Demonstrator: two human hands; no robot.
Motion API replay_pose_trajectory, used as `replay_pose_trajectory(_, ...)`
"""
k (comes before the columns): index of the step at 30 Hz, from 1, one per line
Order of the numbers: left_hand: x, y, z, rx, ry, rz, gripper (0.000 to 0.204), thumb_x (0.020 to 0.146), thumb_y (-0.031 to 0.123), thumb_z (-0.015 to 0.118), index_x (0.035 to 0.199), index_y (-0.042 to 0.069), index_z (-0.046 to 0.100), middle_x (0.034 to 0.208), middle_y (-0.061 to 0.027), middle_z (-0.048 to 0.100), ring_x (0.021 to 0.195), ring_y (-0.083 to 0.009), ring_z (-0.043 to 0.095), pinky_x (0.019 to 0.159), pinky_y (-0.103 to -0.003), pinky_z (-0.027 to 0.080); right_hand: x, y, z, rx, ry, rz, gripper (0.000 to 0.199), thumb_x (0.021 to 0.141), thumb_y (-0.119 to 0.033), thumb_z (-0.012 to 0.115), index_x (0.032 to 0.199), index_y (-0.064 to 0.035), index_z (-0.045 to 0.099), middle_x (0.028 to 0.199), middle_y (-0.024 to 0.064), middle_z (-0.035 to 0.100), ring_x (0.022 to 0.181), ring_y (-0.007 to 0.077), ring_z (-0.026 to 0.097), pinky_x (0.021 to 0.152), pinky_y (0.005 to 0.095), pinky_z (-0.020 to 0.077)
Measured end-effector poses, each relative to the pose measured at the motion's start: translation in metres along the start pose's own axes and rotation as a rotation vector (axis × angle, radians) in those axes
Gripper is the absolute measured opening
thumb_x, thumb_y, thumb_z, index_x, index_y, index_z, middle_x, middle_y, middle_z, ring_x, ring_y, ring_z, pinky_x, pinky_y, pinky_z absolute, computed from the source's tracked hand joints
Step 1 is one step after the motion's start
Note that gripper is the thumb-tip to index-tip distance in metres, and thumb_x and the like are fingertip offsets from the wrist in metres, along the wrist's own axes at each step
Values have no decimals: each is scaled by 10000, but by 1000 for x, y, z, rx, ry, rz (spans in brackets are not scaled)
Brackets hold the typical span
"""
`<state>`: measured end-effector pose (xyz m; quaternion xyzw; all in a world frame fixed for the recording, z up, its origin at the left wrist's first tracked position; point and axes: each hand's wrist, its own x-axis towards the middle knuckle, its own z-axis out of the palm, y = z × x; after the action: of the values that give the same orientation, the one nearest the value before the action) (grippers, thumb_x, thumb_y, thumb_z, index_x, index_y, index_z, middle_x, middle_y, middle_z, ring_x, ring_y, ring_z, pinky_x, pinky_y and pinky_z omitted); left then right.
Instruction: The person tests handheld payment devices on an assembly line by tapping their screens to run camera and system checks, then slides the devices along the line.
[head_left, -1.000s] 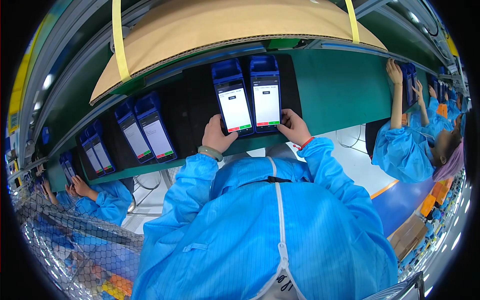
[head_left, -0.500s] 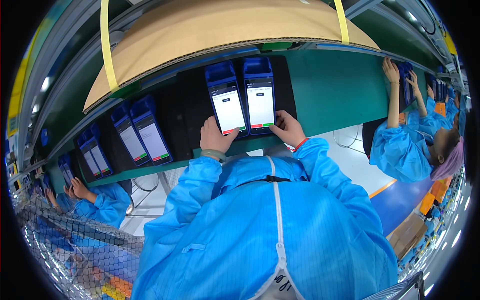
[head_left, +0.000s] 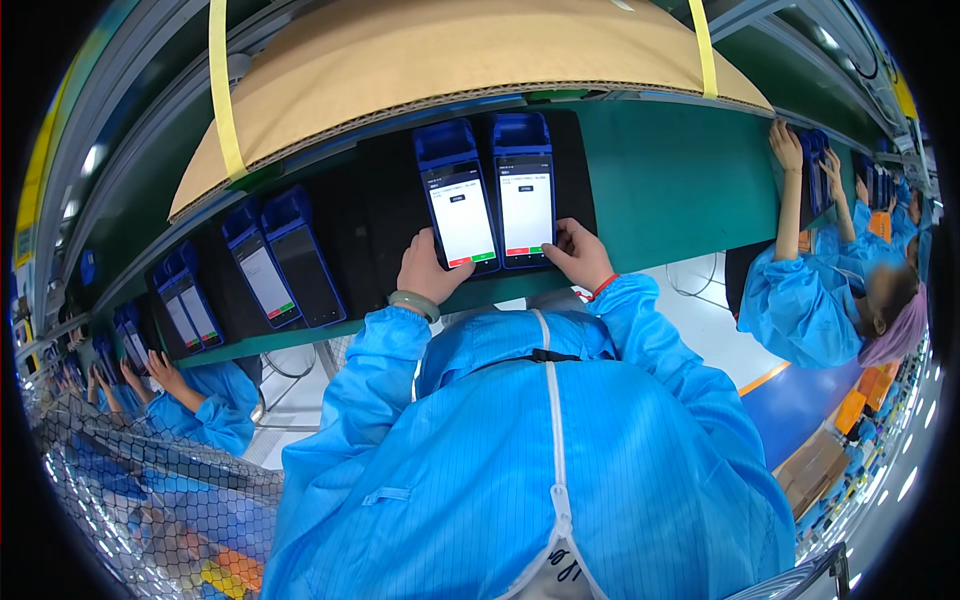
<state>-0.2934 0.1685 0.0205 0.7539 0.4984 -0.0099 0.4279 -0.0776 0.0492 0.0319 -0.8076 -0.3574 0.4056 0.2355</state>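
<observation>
Two blue handheld terminals lie side by side, screens up and lit, on black mat (head_left: pixel 390 200) on green tabletop (head_left: pixel 670 190), within easy thumb reach. Left hand (head_left: pixel 428 272) grips near end of left terminal (head_left: pixel 458 205); right hand (head_left: pixel 578 255) grips near end of right terminal (head_left: pixel 524 190), steadying both. Cardboard sheet (head_left: pixel 450 60) overhangs far side. Another terminal pair (head_left: pixel 282 262) waits left.

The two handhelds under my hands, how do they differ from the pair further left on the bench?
The two handhelds both show lit white screens and lie under the left hand and right hand. In the left pair, one screen is dark, and no hand touches them. All are blue-cased, on the same green bench.
</observation>
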Motion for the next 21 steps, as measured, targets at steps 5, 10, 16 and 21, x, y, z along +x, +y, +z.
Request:
replay_pose_trajectory(5, -1, 1, -3, -18, -18, -2, 641, 626, 316, 696, 1106, -10, 424, 1028, -195, 495, 927, -308, 501, 772, -385, 435, 2, 1, 0, -6, -13, -8, 390, 739, -207, 640, 1029, 22, 515, 680, 91, 548, 593, 160, 515, 559, 253, 431)
replay_pose_trajectory(10, 1, 2, -5, -47, -29, 3, 630, 627, 308, 700, 1094, -17, 431, 1011, -197, 499, 914, -305, 507, 773, -379, 433, 4, 0, 1, -6, 4, 16, 388, 738, -210, 638, 1027, 18, 517, 676, 95, 552, 582, 163, 514, 558, 253, 433)
replay_pose_trajectory(16, 1, 5, -7, -45, -36, -2, 606, 630, 307, 691, 1077, -15, 438, 988, -193, 505, 903, -308, 509, 767, -379, 433, 5, -1, -1, -36, -11, 37, 400, 731, -216, 642, 1031, 18, 516, 679, 95, 552, 586, 166, 519, 556, 256, 434)
replay_pose_trajectory(21, 1, 6, -5, -15, -34, -38, 619, 628, 300, 689, 1095, -15, 432, 1008, -197, 497, 912, -312, 504, 775, -379, 431, 4, -1, -2, -34, -17, 0, 419, 720, -215, 646, 1042, 19, 512, 677, 94, 550, 588, 167, 521, 555, 258, 436)
